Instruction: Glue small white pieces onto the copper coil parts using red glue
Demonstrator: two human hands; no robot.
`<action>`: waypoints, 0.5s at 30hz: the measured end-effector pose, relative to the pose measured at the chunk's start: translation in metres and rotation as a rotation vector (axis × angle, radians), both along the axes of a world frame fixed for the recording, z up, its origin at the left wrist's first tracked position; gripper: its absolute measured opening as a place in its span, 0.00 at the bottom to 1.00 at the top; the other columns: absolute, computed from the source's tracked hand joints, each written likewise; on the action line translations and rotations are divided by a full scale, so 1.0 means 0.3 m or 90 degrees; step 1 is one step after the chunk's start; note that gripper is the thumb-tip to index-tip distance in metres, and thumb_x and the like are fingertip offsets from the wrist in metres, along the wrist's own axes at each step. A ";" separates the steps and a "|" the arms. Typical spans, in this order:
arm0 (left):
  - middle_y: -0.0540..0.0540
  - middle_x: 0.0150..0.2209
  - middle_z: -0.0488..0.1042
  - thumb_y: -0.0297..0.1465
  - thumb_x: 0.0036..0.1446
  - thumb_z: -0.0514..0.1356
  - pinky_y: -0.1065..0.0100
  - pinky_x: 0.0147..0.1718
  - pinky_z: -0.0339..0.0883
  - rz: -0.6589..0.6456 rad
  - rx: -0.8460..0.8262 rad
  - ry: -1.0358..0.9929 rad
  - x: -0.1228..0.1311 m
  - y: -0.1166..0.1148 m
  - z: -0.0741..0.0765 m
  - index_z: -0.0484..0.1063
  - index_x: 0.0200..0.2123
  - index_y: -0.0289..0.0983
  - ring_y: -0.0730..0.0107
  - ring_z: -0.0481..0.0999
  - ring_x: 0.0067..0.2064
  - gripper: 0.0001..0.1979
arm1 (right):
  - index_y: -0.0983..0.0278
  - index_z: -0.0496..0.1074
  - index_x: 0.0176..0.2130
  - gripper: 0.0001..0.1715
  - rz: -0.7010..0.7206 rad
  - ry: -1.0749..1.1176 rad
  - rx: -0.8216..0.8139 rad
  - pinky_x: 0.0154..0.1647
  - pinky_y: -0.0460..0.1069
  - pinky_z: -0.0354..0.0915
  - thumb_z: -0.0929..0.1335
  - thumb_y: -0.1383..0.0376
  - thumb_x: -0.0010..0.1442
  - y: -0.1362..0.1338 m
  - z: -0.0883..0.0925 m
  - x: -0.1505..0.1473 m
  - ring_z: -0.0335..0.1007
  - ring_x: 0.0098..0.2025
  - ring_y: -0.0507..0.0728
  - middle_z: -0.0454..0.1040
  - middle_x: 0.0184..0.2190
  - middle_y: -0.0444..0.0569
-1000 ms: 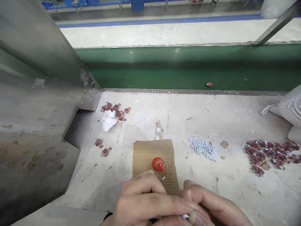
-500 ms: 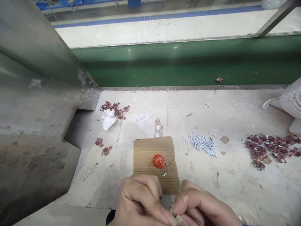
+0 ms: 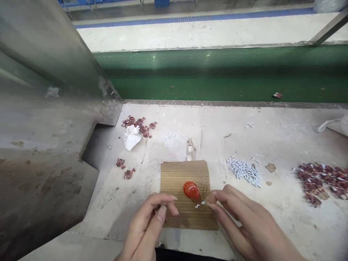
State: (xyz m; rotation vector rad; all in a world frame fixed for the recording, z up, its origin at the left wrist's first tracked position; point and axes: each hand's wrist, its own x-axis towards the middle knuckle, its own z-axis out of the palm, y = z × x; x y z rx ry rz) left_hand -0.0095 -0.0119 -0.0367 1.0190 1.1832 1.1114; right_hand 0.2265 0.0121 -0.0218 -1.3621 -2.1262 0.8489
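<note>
My right hand (image 3: pixel 241 217) pinches a small white curved piece (image 3: pixel 203 203) between thumb and fingertips, just right of a glossy red-orange round blob or cap (image 3: pixel 191 190). That red thing sits on a square of brown corrugated cardboard (image 3: pixel 174 172). A loose white S-shaped piece (image 3: pixel 197 206) lies on the cardboard below it. My left hand (image 3: pixel 152 221) is over the cardboard's lower left, its fingers curled against the thumb. A dark bit shows between those fingers, mostly hidden, and I cannot make out what it is.
Pale S-shaped pieces (image 3: pixel 243 171) lie heaped right of the cardboard, with dark red bundles (image 3: pixel 312 177) beyond. More bundles (image 3: pixel 132 121) and a crumpled white wad (image 3: pixel 132 137) lie at left. A metal panel (image 3: pixel 54 127) stands left; a green belt (image 3: pixel 190 76) runs behind the worktop.
My hands have come apart and moved forward over the cardboard. My right hand now holds a small white piece beside the red thing. The view has shifted slightly left.
</note>
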 end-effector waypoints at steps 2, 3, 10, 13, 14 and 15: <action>0.50 0.41 0.87 0.34 0.70 0.65 0.73 0.48 0.78 0.006 -0.023 0.115 -0.056 0.002 -0.003 0.84 0.47 0.51 0.67 0.85 0.46 0.08 | 0.58 0.69 0.43 0.11 0.061 -0.138 0.081 0.23 0.49 0.63 0.60 0.65 0.78 0.049 -0.001 0.030 0.74 0.25 0.55 0.72 0.30 0.44; 0.50 0.43 0.88 0.32 0.66 0.68 0.73 0.47 0.79 0.010 -0.024 0.156 -0.077 0.005 -0.005 0.85 0.47 0.51 0.67 0.86 0.46 0.09 | 0.58 0.69 0.42 0.11 0.089 -0.178 0.100 0.21 0.49 0.59 0.60 0.65 0.77 0.066 -0.001 0.035 0.72 0.23 0.56 0.71 0.29 0.43; 0.49 0.35 0.90 0.20 0.47 0.74 0.75 0.40 0.84 0.096 0.012 0.166 -0.116 0.041 -0.008 0.88 0.27 0.46 0.62 0.91 0.38 0.12 | 0.58 0.67 0.40 0.12 0.200 -0.261 0.153 0.19 0.51 0.55 0.60 0.72 0.73 0.103 0.014 -0.001 0.71 0.22 0.57 0.68 0.27 0.43; 0.49 0.35 0.90 0.20 0.49 0.74 0.74 0.39 0.85 0.090 0.003 0.135 -0.114 0.038 -0.014 0.89 0.29 0.47 0.61 0.91 0.38 0.13 | 0.58 0.68 0.41 0.11 0.202 -0.245 0.143 0.18 0.50 0.57 0.60 0.70 0.74 0.106 0.027 0.012 0.71 0.21 0.57 0.69 0.27 0.43; 0.50 0.35 0.90 0.20 0.49 0.75 0.74 0.37 0.85 0.091 -0.005 0.119 -0.113 0.035 -0.014 0.89 0.33 0.49 0.61 0.91 0.37 0.15 | 0.58 0.68 0.42 0.11 0.190 -0.232 0.136 0.18 0.50 0.58 0.60 0.68 0.75 0.104 0.032 0.020 0.71 0.21 0.56 0.69 0.27 0.43; 0.51 0.35 0.90 0.19 0.49 0.76 0.73 0.36 0.86 0.089 -0.016 0.092 -0.110 0.031 -0.011 0.89 0.36 0.50 0.62 0.91 0.36 0.18 | 0.57 0.69 0.42 0.10 0.173 -0.214 0.121 0.18 0.50 0.59 0.61 0.66 0.76 0.099 0.037 0.026 0.72 0.22 0.56 0.71 0.28 0.44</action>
